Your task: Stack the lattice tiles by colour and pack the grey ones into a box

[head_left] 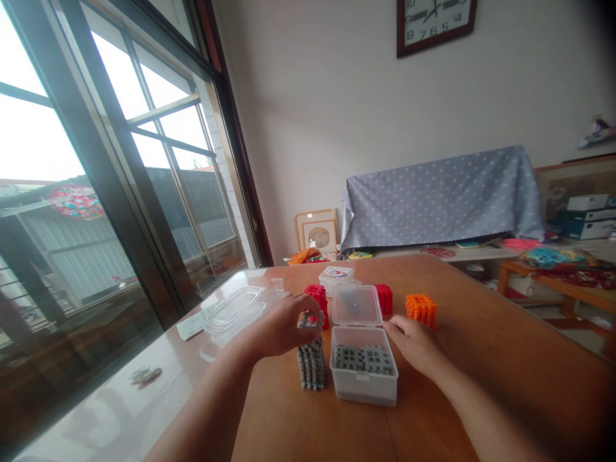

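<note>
A stack of grey interlocking pieces [312, 367] stands on the wooden table, left of a clear plastic box [364, 389]. My left hand [283, 324] is closed on a grey piece [309, 319] at the top of the stack. More grey pieces [364, 359] lie inside the box, whose lid [357, 305] is raised at the back. My right hand [409, 337] is beside the box's right rear corner, thumb and fingers near the rim; whether it grips anything is unclear.
Red stacks [316, 298] [384, 299] stand behind the box, and an orange stack [421, 309] is to the right. Clear lids [235, 309] lie at the left. Another clear container [335, 277] sits farther back on the table [283, 417].
</note>
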Available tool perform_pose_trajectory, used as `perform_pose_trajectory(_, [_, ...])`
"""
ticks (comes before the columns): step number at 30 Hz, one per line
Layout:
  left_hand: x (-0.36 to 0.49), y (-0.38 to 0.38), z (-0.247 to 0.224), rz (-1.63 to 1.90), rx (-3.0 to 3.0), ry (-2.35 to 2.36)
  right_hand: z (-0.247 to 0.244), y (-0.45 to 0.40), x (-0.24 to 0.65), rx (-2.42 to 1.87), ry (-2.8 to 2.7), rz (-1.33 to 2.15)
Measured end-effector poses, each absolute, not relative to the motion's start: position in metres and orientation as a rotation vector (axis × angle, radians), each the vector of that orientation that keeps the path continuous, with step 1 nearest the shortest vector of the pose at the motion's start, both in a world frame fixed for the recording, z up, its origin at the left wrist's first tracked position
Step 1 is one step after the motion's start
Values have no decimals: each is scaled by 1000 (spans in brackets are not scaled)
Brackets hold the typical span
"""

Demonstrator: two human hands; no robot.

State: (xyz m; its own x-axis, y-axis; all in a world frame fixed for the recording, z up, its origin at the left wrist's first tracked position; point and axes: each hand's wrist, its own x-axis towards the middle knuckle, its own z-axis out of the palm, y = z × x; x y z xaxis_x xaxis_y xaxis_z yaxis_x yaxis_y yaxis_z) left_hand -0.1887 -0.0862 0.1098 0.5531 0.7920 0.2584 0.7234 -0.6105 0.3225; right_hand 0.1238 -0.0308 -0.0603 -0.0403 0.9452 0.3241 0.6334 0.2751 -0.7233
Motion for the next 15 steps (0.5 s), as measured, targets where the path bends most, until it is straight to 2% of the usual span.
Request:
perform_pose_trajectory(3, [-163,-89,109,606,2613,1235,-59,-32,124,-1452,-1753,497])
perform_pose_trajectory(15, [-82,-71,64,309,2657,1193,-54,-33,125,-1442,-1712,516])
